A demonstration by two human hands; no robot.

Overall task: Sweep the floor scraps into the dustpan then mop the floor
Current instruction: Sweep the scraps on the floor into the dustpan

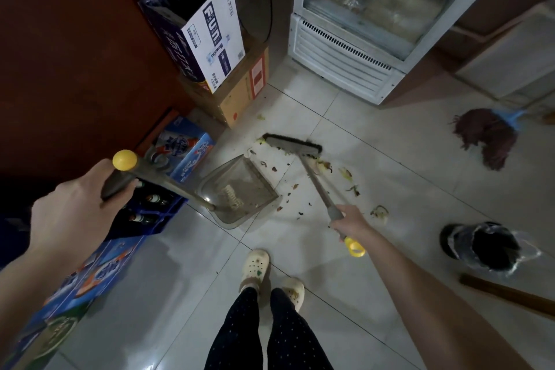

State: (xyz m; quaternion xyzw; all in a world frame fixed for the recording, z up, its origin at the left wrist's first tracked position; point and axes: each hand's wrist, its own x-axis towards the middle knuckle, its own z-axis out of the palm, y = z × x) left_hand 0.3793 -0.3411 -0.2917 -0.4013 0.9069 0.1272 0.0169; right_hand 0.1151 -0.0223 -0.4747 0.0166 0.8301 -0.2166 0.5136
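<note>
Pale tiled floor (420,204), dim room. Sweeping step: your left hand (81,204) grips the dustpan (240,192) handle, pan mouth on the tiles. Your right hand (350,224) wraps the broom (292,144) shaft, bristles beyond most scraps (345,173). Next, likely drag them panward. Mop (486,138) waits well apart, handle mostly cut off.

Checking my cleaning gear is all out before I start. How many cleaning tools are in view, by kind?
Grey long-handled broom with black bristles: 1
Translucent grey plastic dustpan: 1
Dark red string mop: 1
Black bin with clear liner: 1
Total: 4
</note>
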